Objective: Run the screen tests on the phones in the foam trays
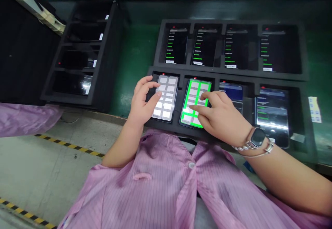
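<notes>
My left hand (pixel 145 101) hovers at the left edge of a smartphone (pixel 166 99) whose screen shows white and grey blocks. Its fingers are apart and hold nothing. Over the neighbouring smartphone (pixel 193 99), lit with green bands between white blocks, my right hand (pixel 216 113) reaches with fingers spread, the index fingertip at the screen. Whether it presses the glass I cannot tell. Both phones lie face up in slots of a black foam tray (pixel 183 75). To the right in this tray, a dark-blue-screened phone (pixel 234 92) is partly hidden by my right hand, beside another phone (pixel 272 111).
Behind lies a second foam tray (pixel 223 68) of several phones with green and white text. A stack of black trays (pixel 103 59) with dark phones stands at the left. The green bench (pixel 137 56) holds a label sheet (pixel 314 109) at the right.
</notes>
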Demonstrator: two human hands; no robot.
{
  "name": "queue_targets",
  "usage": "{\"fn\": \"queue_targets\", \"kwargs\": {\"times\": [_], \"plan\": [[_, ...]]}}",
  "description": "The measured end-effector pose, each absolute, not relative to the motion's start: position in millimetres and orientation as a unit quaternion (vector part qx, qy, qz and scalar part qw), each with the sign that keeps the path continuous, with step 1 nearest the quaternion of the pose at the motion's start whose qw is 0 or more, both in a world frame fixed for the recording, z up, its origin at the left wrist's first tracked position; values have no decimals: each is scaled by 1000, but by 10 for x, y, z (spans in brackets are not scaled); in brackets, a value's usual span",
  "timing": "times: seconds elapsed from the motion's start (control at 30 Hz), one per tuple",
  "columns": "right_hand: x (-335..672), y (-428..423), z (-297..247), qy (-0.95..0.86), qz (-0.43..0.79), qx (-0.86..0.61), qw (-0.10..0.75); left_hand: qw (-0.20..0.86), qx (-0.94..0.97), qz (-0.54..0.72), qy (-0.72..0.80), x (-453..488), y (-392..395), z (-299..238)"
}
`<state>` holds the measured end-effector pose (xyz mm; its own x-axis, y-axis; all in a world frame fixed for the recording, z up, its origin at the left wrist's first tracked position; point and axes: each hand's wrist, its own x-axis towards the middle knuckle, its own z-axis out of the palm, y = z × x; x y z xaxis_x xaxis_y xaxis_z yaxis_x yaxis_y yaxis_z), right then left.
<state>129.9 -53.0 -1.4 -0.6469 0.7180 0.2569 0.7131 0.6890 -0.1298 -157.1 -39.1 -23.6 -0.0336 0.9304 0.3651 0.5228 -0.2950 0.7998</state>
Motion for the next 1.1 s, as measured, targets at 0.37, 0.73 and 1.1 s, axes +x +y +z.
{"fn": "queue_targets", "kwargs": {"times": [0.37,0.73,1.1], "plan": [[1329,-368,-53,-894,7,-427,135,215,669,474,531,-1611,-371,-262],[1663,-390,38,-877,-10,-459,141,216,673,456,541,-1587,-394,-249],[1292,-206,-32,-885,21,-447,127,232,664,470,533,-1574,-414,-241]]}}
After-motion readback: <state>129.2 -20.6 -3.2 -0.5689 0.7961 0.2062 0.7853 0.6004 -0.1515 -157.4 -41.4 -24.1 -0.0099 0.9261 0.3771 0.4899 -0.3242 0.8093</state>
